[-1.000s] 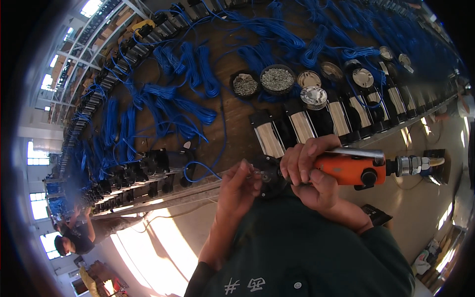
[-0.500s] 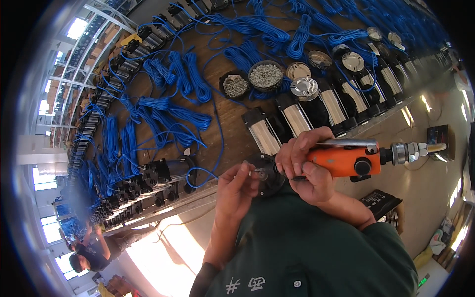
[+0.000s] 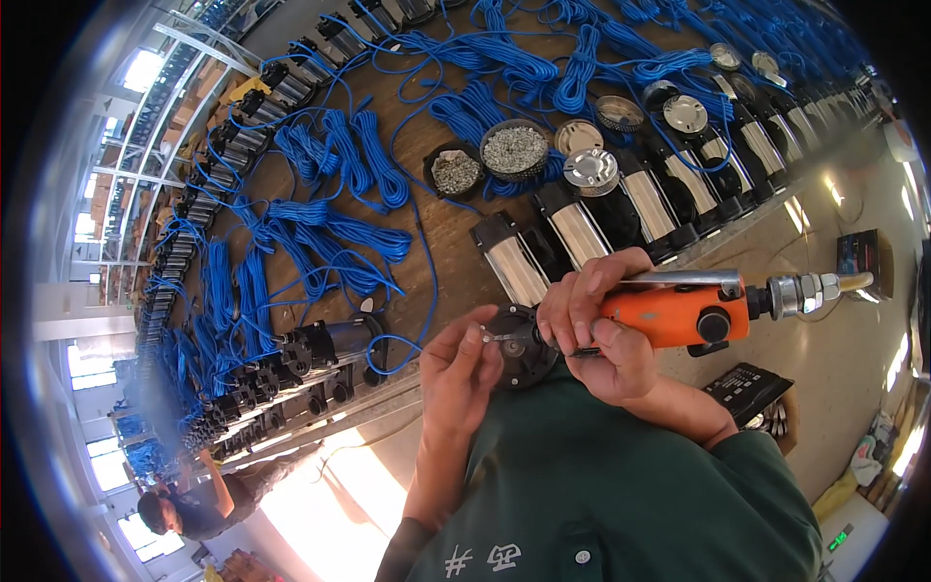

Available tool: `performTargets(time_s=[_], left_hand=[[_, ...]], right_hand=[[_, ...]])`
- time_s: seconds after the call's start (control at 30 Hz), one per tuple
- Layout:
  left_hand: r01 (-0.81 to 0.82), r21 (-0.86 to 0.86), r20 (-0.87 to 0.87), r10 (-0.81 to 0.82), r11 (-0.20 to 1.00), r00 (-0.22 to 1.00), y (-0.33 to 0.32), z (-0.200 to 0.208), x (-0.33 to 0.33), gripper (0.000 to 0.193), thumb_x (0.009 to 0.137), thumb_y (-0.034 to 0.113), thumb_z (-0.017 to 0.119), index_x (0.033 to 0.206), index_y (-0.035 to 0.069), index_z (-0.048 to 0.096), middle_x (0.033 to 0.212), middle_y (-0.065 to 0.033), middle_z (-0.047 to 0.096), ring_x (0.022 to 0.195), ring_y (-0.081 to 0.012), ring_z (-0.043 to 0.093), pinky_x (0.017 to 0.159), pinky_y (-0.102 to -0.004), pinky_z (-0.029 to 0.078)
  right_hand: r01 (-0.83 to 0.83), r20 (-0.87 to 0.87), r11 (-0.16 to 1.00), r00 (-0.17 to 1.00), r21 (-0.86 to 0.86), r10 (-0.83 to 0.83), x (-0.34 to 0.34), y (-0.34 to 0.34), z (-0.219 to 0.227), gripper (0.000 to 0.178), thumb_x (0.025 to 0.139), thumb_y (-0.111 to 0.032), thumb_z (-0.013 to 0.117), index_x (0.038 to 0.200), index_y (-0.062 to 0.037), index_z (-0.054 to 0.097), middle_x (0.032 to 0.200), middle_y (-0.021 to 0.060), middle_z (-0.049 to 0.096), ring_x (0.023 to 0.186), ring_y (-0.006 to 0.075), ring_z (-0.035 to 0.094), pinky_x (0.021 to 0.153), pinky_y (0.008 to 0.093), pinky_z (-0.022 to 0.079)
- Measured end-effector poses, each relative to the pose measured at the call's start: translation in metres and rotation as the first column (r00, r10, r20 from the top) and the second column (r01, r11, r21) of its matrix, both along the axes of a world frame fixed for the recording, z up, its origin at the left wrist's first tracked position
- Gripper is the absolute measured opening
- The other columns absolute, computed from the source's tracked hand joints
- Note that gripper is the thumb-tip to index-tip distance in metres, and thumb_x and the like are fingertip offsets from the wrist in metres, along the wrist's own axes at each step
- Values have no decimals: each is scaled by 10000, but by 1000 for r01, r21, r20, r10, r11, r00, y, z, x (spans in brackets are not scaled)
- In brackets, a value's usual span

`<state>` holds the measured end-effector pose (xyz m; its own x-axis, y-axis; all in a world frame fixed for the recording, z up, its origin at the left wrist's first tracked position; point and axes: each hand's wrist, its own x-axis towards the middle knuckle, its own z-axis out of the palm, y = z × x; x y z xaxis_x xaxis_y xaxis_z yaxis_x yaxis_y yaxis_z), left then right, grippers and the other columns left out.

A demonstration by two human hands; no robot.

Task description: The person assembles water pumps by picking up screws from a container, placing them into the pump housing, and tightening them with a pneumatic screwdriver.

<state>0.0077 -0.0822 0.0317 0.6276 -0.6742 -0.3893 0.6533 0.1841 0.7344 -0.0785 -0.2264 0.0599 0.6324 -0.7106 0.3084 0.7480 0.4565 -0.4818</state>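
My right hand (image 3: 603, 335) is wrapped round an orange air screwdriver (image 3: 667, 316) with a silver lever along its top and a hose fitting at its right end. Its working tip is hidden behind my fingers. Close to my body is a round black end cover (image 3: 524, 351) with small screws round its rim. At its left edge, my left hand (image 3: 458, 367) pinches a small silver screw (image 3: 491, 338) between thumb and forefinger. Whether the screw touches the cover or the driver's bit I cannot tell.
Silver-and-black cylindrical motors (image 3: 514, 260) line the bench edge. On the brown bench (image 3: 427, 97) lie coiled blue cables (image 3: 335, 233), a bowl of small screws (image 3: 516, 149), a darker bowl (image 3: 456, 171) and round metal caps (image 3: 592, 172). Another person (image 3: 199, 504) works at lower left.
My left hand has drawn slightly left, and the small screw in its fingertips shows more plainly. My right hand and the air screwdriver stay almost in place; the view has shifted a little.
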Motion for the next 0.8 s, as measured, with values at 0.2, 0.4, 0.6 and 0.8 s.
performTargets(time_s=[0.2,0.4,0.6,0.8], left_hand=[[3,52,-20,-2,999,1000,5,-3,2,181,966,148,559,986,-30,586,722,-76,562,513,-65,390,415,-176,277],[71,33,-77,-69,997,995,6,-2,3,189,971,163,555,972,-25,573,692,-62,534,506,-59,383,401,-169,278],[145,-24,-70,-146,989,987,4,-5,1,193,978,173,543,971,-18,565,649,-46,495,449,-58,349,372,-175,277],[181,153,30,-188,971,982,-2,1,-6,185,973,170,556,955,-13,579,579,-33,495,429,-57,377,369,-186,268]], right_hand=[[-9,-19,1000,1000,16,9,0,1,-1,258,762,-12,523,976,-27,379,711,88,492,614,180,505,615,333,476],[-36,-12,999,999,2,36,-2,0,-2,264,754,-6,517,978,-35,380,707,84,488,611,182,505,610,335,469],[-14,-70,993,998,-116,6,-6,-1,0,239,814,-143,479,1029,-72,401,702,15,432,557,122,432,603,315,429],[-80,-11,976,997,-202,79,-15,-7,-9,239,859,-163,555,1024,-85,401,706,12,444,566,130,449,606,313,425]])
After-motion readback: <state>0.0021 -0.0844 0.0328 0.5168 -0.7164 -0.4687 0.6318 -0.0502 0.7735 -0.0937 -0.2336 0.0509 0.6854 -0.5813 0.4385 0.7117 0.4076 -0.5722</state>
